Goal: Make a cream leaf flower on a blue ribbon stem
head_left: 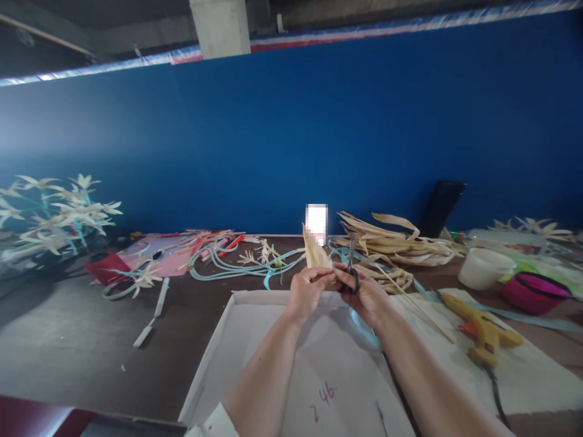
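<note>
Over the far edge of a shallow white box lid (246, 340), my left hand (306, 292) pinches the base of a pale dried corn husk (315, 255), which stands upright above the fingers. My right hand (367, 300) has its fingers through the handles of dark scissors (350, 270), blades pointing up. The two hands meet at the fingertips near the husk's lower end. Exactly what the right fingertips touch there is too small to make out. A light blue ribbon (364, 328) hangs under my right hand.
Dried husks (401, 243) lie heaped behind my right hand. A yellow glue gun (485, 328) rests on paper at the right, near a white cup (485, 267) and a pink bowl (532, 292). Pale blue tubing (218, 276) lies left of centre. Husk flowers (68, 212) stand far left.
</note>
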Tool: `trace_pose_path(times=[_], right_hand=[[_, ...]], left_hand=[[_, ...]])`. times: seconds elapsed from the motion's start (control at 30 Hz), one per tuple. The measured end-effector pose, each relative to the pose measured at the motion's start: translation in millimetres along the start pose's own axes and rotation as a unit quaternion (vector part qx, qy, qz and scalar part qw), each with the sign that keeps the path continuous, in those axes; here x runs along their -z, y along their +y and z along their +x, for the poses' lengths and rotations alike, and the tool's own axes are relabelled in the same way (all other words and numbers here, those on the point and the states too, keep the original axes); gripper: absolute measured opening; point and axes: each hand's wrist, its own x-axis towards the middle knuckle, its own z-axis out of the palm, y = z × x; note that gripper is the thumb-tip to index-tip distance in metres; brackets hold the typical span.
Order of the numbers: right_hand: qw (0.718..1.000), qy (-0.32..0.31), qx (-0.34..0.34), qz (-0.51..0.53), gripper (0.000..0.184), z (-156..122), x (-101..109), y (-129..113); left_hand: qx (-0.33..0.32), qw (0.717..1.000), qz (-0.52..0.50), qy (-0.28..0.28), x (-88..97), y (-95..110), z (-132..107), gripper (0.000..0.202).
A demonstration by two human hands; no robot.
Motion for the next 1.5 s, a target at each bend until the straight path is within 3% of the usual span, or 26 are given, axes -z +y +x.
trace_pose_path(times=[0.2,0.57,0.93,1.5], right_hand=[[1.000,-0.013,-0.009,0.003,0.034,2.3,3.2,1.5],[0.999,-0.031,-0.019,-0.001,0.031,0.7,3.5,0.6],[0.999,-0.026,-0.008,-0.020,0.034,-1.6,1.4,0.3],[0.987,-0.055,-0.001,-0.149,0.041,-10.7,-6.9,-0.5]], left_hand=[[0.007,1.000,-0.003,-0.026,1.6,-2.5,1.3,0.029],[-0.038,0.997,0.056,-0.022,2.5,-8.7,3.2,0.025],[-0.117,0.980,0.158,0.028,-1.6,2.4,-5.3,0.014],[-0.187,0.958,0.208,0.063,0.3,-6.8,-3.5,0.014]])
